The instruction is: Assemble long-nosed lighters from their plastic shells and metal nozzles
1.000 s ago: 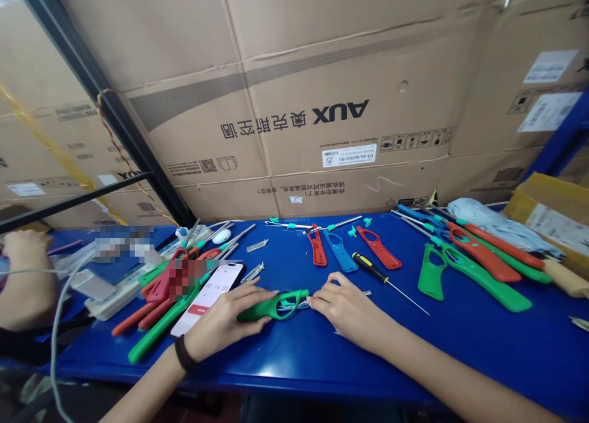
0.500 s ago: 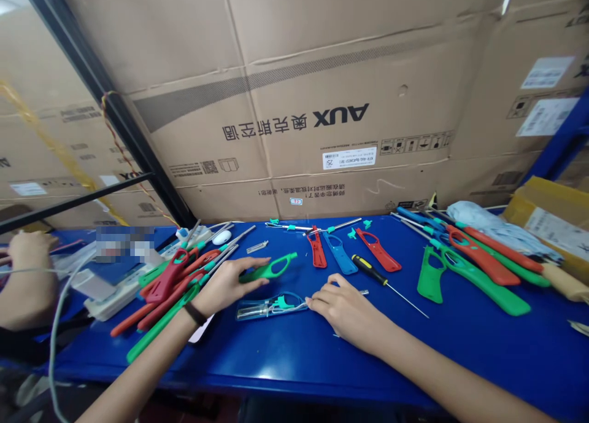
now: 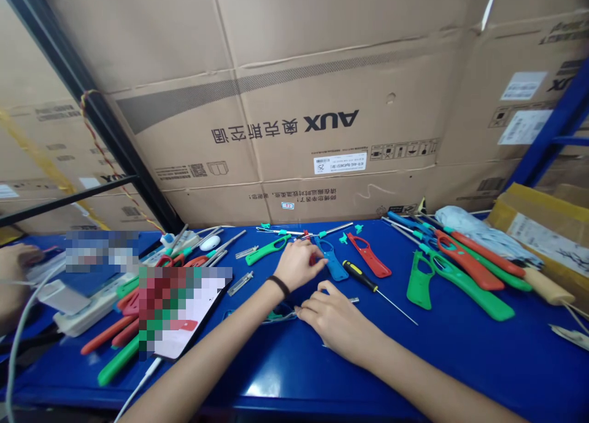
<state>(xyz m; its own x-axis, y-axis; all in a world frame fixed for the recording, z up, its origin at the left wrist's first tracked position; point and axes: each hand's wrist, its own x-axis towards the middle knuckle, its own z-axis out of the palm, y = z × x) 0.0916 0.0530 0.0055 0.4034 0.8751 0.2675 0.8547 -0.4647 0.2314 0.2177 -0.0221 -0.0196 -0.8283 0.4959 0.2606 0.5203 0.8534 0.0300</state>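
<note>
My left hand (image 3: 300, 264) is curled over a red lighter handle half (image 3: 313, 259), mostly covered by the fingers. Beside it lies a blue handle half (image 3: 334, 262). My right hand (image 3: 332, 314) is closed at the end of a translucent blue lighter handle (image 3: 280, 314), which my left forearm partly hides; a metal tube end (image 3: 354, 300) pokes out past the knuckles. A green handle half (image 3: 267, 250) rests on the blue table behind my left wrist. Two small clear pieces (image 3: 240, 283) lie near it. Another red handle half (image 3: 369, 255) sits to the right.
A yellow-black screwdriver (image 3: 361, 275) lies right of my hands. Lighters with metal tubes (image 3: 469, 282) are heaped at the right, others (image 3: 119, 331) at the left by a phone (image 3: 202, 322) and a power strip (image 3: 83, 312). Cardboard boxes (image 3: 285, 91) stand behind. Another person's arm (image 3: 13, 282) shows far left.
My left hand has let go of the green handle half, now on the table, and moved right to the red one. My right hand stays at the translucent handle. The view has shifted slightly.
</note>
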